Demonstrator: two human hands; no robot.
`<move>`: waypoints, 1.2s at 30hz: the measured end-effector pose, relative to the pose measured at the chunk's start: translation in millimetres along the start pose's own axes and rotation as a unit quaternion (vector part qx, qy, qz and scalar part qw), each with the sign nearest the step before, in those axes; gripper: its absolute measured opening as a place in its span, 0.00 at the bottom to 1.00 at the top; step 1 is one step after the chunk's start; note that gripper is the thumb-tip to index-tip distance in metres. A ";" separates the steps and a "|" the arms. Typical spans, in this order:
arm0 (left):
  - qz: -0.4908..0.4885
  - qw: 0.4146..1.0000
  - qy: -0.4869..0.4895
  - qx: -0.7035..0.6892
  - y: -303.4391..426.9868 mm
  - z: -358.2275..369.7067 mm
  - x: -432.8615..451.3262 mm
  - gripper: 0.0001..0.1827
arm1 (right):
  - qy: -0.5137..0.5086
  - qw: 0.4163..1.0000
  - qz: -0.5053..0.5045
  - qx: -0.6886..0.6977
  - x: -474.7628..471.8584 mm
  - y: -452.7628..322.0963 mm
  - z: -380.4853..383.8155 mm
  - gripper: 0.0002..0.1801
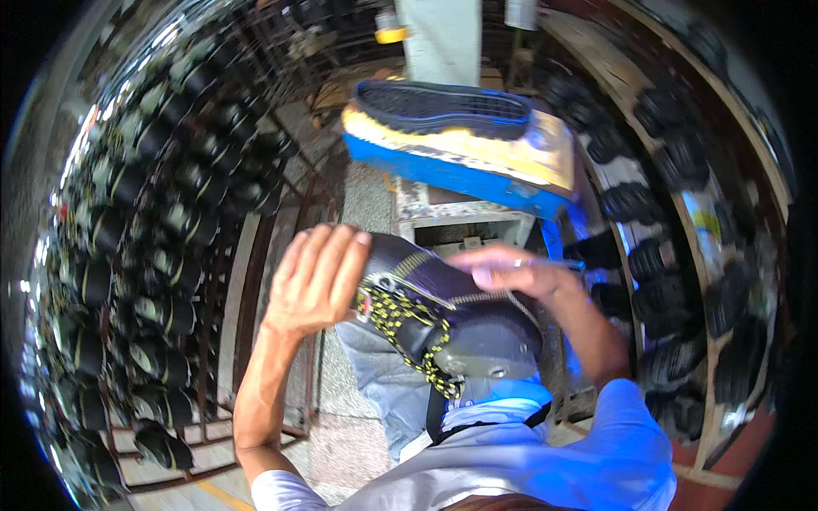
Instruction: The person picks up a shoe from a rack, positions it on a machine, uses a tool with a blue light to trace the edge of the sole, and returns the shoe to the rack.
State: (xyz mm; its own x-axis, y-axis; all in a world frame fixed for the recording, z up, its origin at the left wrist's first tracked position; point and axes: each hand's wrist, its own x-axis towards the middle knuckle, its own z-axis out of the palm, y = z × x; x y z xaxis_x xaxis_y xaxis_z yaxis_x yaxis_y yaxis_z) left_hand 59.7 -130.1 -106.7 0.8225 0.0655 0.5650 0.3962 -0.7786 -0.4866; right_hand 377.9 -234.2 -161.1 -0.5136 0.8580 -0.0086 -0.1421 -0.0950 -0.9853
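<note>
A black leather boot upper (492, 345) lies across my lap, its rounded toe towards me. It has yellow stitching, and black-and-yellow laces (396, 316) hang in a tangle over its tongue. My left hand (319, 274) grips the ankle end of the upper. Over the far side of the upper is my right hand (521, 271), blurred, with a thin pen-like tool (556, 263) lying across its fingers. Whether its fingertips touch the leather is hard to tell. Ahead of me, a black rubber outsole (441, 108) rests on a yellow-topped block with a blue side (447, 172).
A metal rack (307, 255) of several black boot uppers (160, 313) fills the left side. On the right, wooden shelves (690, 255) carry several black soles (664, 287). A white-framed stand (466, 220) is under the block, with a pale post (441, 38) behind it.
</note>
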 end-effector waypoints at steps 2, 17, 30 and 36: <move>-0.021 0.999 0.037 -0.018 -6.3 4.7 35.1 0.33 | 0.161 0.977 -0.112 -0.080 -14.8 -39.9 -20.1 0.31; -0.082 0.982 -0.099 -0.136 -124.5 106.0 188.6 0.57 | 0.360 0.864 -0.189 -0.296 4.7 -65.0 -186.7 0.51; -0.139 0.951 -0.203 -0.186 -117.4 116.9 198.3 0.67 | 0.342 0.879 -0.139 -0.303 0.1 -72.6 -211.8 0.54; -0.134 0.951 -0.185 -0.209 -122.4 128.9 205.7 0.63 | 0.325 0.878 -0.159 -0.312 10.5 -72.9 -217.9 0.50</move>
State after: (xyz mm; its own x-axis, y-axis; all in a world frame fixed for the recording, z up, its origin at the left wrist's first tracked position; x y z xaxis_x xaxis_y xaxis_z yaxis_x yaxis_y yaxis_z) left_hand 233.1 59.1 -16.9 0.8323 0.4522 0.3206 0.4794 -0.8775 -0.0067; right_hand 567.3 -108.3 -126.5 0.0895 0.9173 0.3880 0.4055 0.3223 -0.8554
